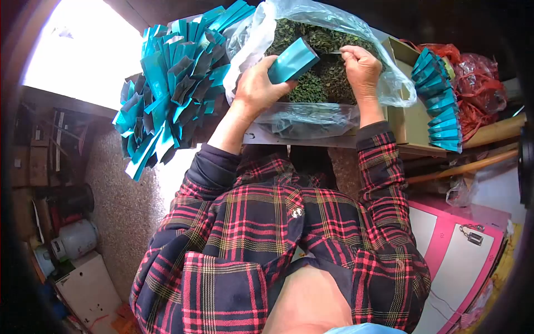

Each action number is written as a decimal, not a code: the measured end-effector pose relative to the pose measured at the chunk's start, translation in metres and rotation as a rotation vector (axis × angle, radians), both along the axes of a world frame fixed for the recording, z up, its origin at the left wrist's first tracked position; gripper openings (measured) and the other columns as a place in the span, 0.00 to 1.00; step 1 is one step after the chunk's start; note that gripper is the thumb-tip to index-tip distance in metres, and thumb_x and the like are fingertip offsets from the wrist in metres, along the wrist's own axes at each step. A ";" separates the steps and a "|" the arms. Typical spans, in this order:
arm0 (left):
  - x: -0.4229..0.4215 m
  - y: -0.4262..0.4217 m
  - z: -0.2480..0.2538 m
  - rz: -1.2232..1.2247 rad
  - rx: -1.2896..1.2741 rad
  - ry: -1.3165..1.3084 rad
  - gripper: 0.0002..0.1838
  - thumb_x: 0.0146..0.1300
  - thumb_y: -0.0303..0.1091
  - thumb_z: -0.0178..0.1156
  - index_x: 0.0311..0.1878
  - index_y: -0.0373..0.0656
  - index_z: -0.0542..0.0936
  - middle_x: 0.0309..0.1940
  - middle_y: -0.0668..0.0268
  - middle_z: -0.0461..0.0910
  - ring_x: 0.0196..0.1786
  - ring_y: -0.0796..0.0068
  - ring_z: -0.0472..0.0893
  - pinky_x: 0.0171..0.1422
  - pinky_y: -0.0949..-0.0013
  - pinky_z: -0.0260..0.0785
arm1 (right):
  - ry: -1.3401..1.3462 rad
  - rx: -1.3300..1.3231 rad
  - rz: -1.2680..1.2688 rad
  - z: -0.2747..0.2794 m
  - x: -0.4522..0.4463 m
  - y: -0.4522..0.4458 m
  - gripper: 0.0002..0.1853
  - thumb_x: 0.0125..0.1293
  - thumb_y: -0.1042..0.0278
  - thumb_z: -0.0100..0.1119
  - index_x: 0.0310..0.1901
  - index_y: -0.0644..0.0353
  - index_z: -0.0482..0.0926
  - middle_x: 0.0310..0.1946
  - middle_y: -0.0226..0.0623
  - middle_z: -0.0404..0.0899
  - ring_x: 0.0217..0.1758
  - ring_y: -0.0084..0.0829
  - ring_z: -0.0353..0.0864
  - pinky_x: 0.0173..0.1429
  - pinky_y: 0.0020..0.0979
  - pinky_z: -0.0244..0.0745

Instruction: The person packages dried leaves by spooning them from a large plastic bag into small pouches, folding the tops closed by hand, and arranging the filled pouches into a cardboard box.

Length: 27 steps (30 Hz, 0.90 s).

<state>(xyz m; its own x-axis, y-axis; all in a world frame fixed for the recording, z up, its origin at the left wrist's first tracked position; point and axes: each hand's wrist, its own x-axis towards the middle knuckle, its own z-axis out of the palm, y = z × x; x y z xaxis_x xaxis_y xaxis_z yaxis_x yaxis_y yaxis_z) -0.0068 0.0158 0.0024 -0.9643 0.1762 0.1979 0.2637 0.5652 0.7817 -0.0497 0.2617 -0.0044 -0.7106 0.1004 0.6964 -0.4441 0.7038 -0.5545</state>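
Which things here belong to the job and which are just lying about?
Job, apparently:
shiny teal packet in the left hand
green dried-looking leaves in the clear plastic bag, by the right hand
heaped teal packets on the left
fanned row of teal packets on the right

Probably lying about:
bunched red plastic bags
pink-and-white cabinet
brown wooden pole

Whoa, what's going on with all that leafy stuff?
The person's left hand holds a teal packet over a plastic bag of dark green leaves. The right hand is pinched above them; anything it holds is unclear. More teal packets are bunched at the left; a row of packets is at the right.
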 end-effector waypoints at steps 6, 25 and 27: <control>0.002 0.000 0.002 0.000 -0.025 -0.001 0.32 0.45 0.43 0.72 0.54 0.42 0.77 0.41 0.55 0.82 0.45 0.61 0.81 0.52 0.64 0.70 | 0.020 -0.012 0.082 0.010 0.004 0.009 0.06 0.58 0.80 0.61 0.36 0.61 0.85 0.26 0.29 0.82 0.24 0.17 0.75 0.30 0.20 0.71; 0.008 0.012 0.007 -0.040 -0.063 0.000 0.34 0.45 0.44 0.72 0.57 0.41 0.75 0.43 0.53 0.82 0.48 0.58 0.82 0.53 0.62 0.71 | -0.185 0.044 0.468 0.065 0.023 0.013 0.08 0.56 0.86 0.56 0.33 0.64 0.83 0.26 0.30 0.80 0.28 0.19 0.77 0.33 0.21 0.73; 0.008 0.015 0.006 -0.041 -0.060 0.027 0.34 0.45 0.43 0.72 0.57 0.41 0.75 0.43 0.53 0.82 0.48 0.58 0.82 0.53 0.63 0.72 | -0.102 0.222 0.519 0.074 0.024 -0.001 0.08 0.52 0.87 0.57 0.32 0.65 0.81 0.28 0.35 0.81 0.32 0.27 0.81 0.38 0.26 0.75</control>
